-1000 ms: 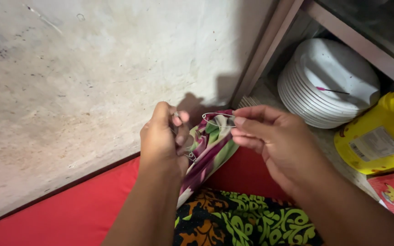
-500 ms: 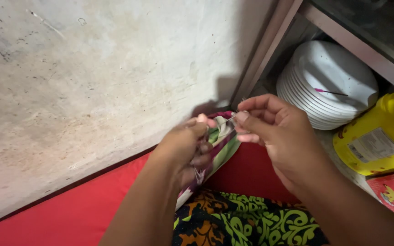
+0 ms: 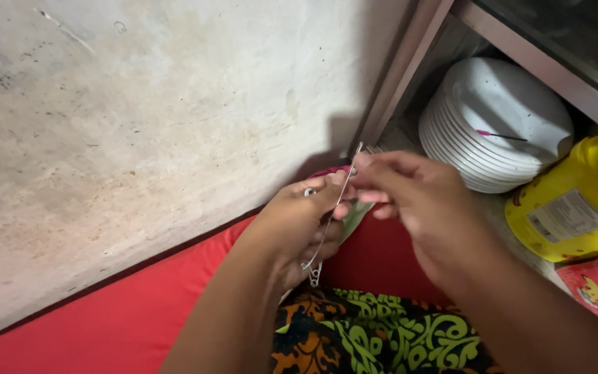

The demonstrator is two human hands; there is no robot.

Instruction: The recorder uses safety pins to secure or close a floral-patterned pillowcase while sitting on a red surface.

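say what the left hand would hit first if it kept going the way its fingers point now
Probably the right hand: the left hand points right and slightly up, its fingertips already meeting the right fingers around a thin metal pin. Beyond lies the striped cloth; depth is hard to judge.

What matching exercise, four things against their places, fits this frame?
Things:
1. stack of white plates
2. yellow jug
3. safety pin
4. red mat

Places:
A. pinched between the left hand and the right hand
B. spread along the foot of the wall
C. leaning under the shelf, at the back
D. at the right edge, in front of the plates

Pairs: 1-C, 2-D, 3-A, 4-B
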